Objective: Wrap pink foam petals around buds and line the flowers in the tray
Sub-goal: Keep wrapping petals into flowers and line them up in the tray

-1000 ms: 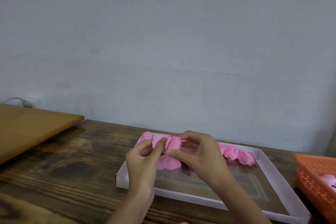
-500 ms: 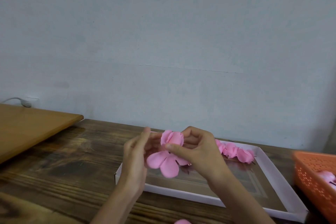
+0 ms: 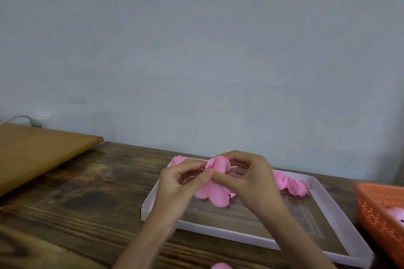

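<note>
Pinched between both hands over the far-left part of the white tray (image 3: 218,230): a pink foam flower (image 3: 218,165), bud up, loose petals (image 3: 209,196) hanging below. Left hand (image 3: 177,188) now closed in, thumb and forefinger curled onto the flower's near side and touching the right thumb; half a second ago held straight-fingered just beside it. Right hand (image 3: 251,183) still wrapped round the bud from the right. Lined along the tray's far edge, finished flowers (image 3: 290,183). At far right, an orange basket (image 3: 378,209) on the wooden table (image 3: 87,192).
</note>
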The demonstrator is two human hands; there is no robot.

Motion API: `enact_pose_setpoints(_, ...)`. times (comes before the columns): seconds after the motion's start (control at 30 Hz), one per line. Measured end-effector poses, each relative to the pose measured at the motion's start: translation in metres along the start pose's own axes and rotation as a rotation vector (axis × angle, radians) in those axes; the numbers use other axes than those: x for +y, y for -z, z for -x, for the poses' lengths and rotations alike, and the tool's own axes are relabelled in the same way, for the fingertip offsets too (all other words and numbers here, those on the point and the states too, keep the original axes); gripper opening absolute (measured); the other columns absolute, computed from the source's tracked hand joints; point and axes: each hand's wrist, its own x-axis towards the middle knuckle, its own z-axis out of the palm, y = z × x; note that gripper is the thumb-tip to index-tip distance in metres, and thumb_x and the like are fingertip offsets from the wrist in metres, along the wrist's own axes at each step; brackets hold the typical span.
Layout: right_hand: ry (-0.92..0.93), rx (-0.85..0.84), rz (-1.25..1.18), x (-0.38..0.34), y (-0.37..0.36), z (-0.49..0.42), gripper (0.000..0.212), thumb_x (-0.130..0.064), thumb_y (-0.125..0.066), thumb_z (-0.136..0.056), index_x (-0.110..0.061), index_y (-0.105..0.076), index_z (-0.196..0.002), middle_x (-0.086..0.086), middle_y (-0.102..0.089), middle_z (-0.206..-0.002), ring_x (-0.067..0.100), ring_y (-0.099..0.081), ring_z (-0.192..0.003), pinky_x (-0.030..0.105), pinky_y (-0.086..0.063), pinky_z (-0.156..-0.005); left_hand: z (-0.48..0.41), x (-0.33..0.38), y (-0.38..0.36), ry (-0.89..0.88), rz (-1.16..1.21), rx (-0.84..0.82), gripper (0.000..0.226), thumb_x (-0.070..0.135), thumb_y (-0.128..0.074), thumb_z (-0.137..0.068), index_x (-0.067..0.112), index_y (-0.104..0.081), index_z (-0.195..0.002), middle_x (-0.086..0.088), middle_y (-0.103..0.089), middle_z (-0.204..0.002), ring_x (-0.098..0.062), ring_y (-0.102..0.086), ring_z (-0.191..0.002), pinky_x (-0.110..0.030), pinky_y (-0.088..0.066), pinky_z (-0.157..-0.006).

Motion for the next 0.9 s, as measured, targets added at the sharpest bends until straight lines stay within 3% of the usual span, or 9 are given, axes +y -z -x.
enact_pose_setpoints(0.17, -0.001, 0.01, -0.013, -0.005, 0.003, 0.002, 0.032, -0.048, -0.088, -0.067, -0.027, -0.08, -0.089, -0.002, -0.08, -0.083, 0.026, -0.077, -0.075, 0.063, -0.06, -0.06, 0.0, 0.002, -0.001, -0.024, -0.021, 0.002, 0.02, 0.033, -0.082, -0.09, 0.018, -0.085, -0.103, -0.006, -0.078, -0.106, -0.026, -0.073, -0.104, -0.045, -0.062, -0.088)
enact_pose_setpoints(0.27, 0.011, 0.015, -0.066, -0.009, 0.006, 0.0, 0.026, -0.038, -0.091, -0.07, -0.022, -0.081, -0.088, 0.0, -0.081, -0.087, 0.023, -0.079, -0.081, 0.058, -0.063, -0.069, 0.001, 0.005, 0.0, 0.08, 0.055, 0.046, 0.04, 0.054, -0.072, -0.084, 0.025, -0.082, -0.109, -0.007, -0.077, -0.111, -0.033, -0.073, -0.105, -0.054, -0.059, -0.076)
enact_pose_setpoints(0.33, 0.011, 0.05, -0.107, -0.009, 0.011, -0.003, 0.021, -0.028, -0.093, -0.073, -0.018, -0.082, -0.088, 0.003, -0.081, -0.086, 0.025, -0.079, -0.081, 0.048, -0.064, -0.069, -0.001, 0.005, 0.004, 0.136, 0.013, 0.039, 0.038, 0.051, -0.081, -0.081, 0.033, -0.08, -0.114, 0.0, -0.077, -0.116, -0.027, -0.074, -0.107, -0.051, -0.059, -0.078)
enact_pose_setpoints(0.47, 0.003, 0.088, -0.17, -0.006, 0.019, -0.006, 0.015, -0.02, -0.092, -0.075, -0.017, -0.082, -0.085, 0.006, -0.08, -0.085, 0.026, -0.079, -0.081, 0.036, -0.061, -0.065, -0.004, -0.004, 0.005, 0.25, 0.078, -0.034, 0.05, 0.03, -0.091, -0.066, 0.011, -0.081, -0.111, -0.015, -0.08, -0.106, -0.022, -0.076, -0.088, -0.027, -0.057, -0.072)
enact_pose_setpoints(0.57, -0.03, 0.055, -0.181, -0.005, 0.02, -0.007, 0.022, -0.026, -0.093, -0.071, -0.015, -0.082, -0.087, 0.007, -0.081, -0.087, 0.028, -0.079, -0.083, 0.042, -0.063, -0.07, -0.002, -0.006, -0.002, 0.285, 0.205, 0.107, 0.046, 0.031, -0.09, -0.058, 0.006, -0.084, -0.095, -0.021, -0.079, -0.097, -0.021, -0.074, -0.075, -0.024, -0.056, -0.063)
enact_pose_setpoints(0.63, -0.048, 0.012, -0.181, -0.006, 0.02, -0.005, 0.03, -0.034, -0.093, -0.066, -0.017, -0.082, -0.089, 0.007, -0.081, -0.089, 0.028, -0.079, -0.084, 0.043, -0.064, -0.07, -0.001, -0.007, -0.005, 0.273, 0.255, 0.157, 0.045, 0.033, -0.088, -0.062, 0.005, -0.083, -0.097, -0.023, -0.078, -0.101, -0.032, -0.075, -0.085, -0.029, -0.056, -0.069)
enact_pose_setpoints(0.73, -0.048, -0.063, -0.161, -0.01, 0.021, -0.004, 0.035, -0.039, -0.094, -0.067, -0.018, -0.08, -0.09, 0.009, -0.08, -0.088, 0.036, -0.077, -0.081, 0.047, -0.063, -0.06, 0.0, -0.004, -0.01, 0.237, 0.23, 0.224, 0.045, 0.037, -0.086, -0.065, 0.006, -0.083, -0.097, -0.024, -0.077, -0.104, -0.053, -0.069, -0.106, -0.051, -0.053, -0.085)
enact_pose_setpoints(0.83, -0.062, -0.094, -0.158, -0.012, 0.02, -0.002, 0.035, -0.039, -0.095, -0.066, -0.018, -0.079, -0.089, 0.014, -0.079, -0.085, 0.053, -0.072, -0.076, 0.072, -0.054, -0.052, 0.002, 0.002, -0.015, 0.167, 0.169, 0.232, 0.041, 0.04, -0.083, -0.067, 0.009, -0.083, -0.094, -0.019, -0.078, -0.1, -0.049, -0.072, -0.1, -0.059, -0.058, -0.086)
enact_pose_setpoints(0.9, -0.041, -0.094, -0.126, -0.016, 0.018, -0.001, 0.034, -0.041, -0.094, -0.065, -0.02, -0.079, -0.087, 0.011, -0.079, -0.083, 0.051, -0.072, -0.075, 0.073, -0.052, -0.052, 0.005, 0.006, -0.018, 0.113, 0.141, 0.222, 0.036, 0.037, -0.081, -0.07, 0.009, -0.083, -0.092, -0.017, -0.078, -0.097, -0.043, -0.075, -0.096, -0.054, -0.06, -0.083)
